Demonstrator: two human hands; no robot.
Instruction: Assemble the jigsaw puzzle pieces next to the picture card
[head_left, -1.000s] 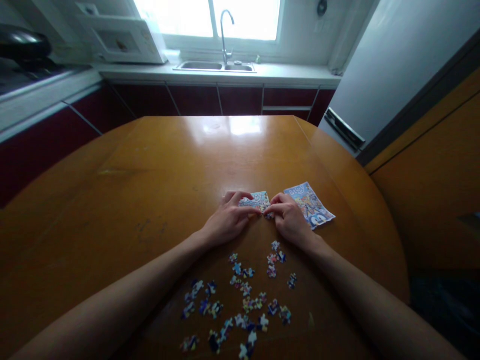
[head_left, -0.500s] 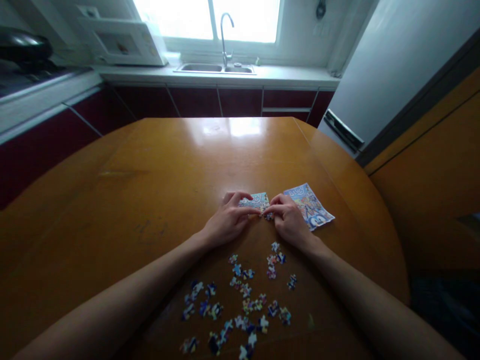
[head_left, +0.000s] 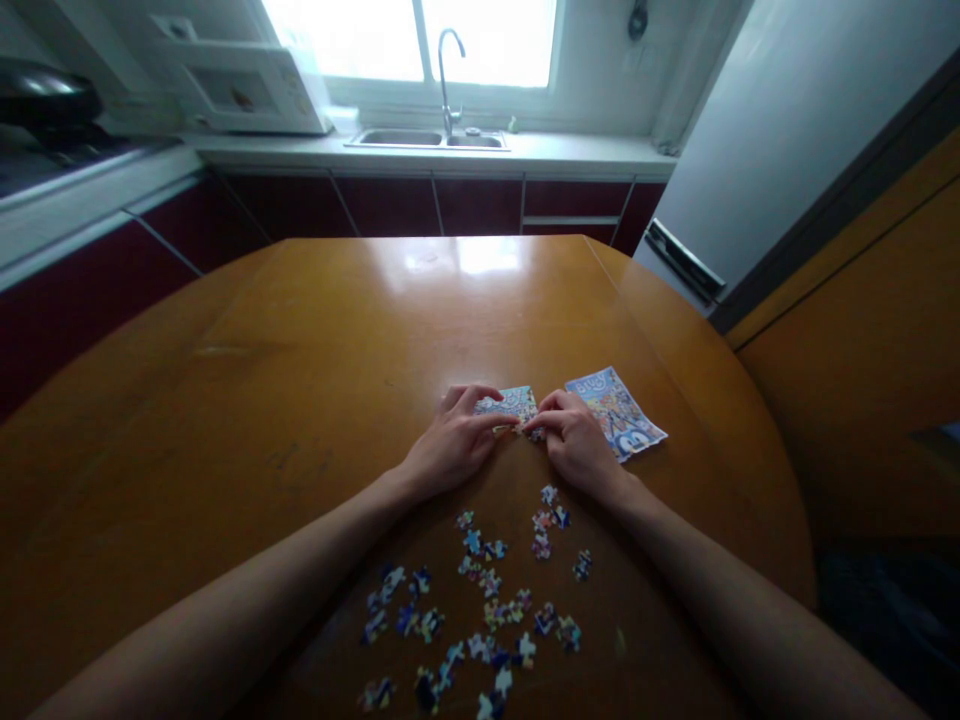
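Observation:
A partly joined jigsaw puzzle (head_left: 516, 400) lies flat on the table between both hands, its lower edge uneven. My left hand (head_left: 461, 435) rests over its left side with the fingers apart, one fingertip touching the lower edge. From the right, my right hand (head_left: 574, 435) pinches at the lower right corner, fingertips on a small jigsaw piece (head_left: 535, 434) mostly covered by them. Just beyond that hand lies a printed picture sheet (head_left: 619, 412) in blue and mixed colours. Several loose jigsaw pieces (head_left: 491, 583) are scattered between my forearms, nearer to me.
The brown wooden table (head_left: 360, 330) has a rounded edge. Past it stand a counter with a sink (head_left: 405, 138) and faucet, a white microwave (head_left: 247, 90) and a dark pan (head_left: 45, 90) on the left. A refrigerator (head_left: 765, 130) stands at the right.
My right fingertips have shifted very slightly left along the puzzle's lower edge. My left hand stays nearly in place. The whole view has shifted a little.

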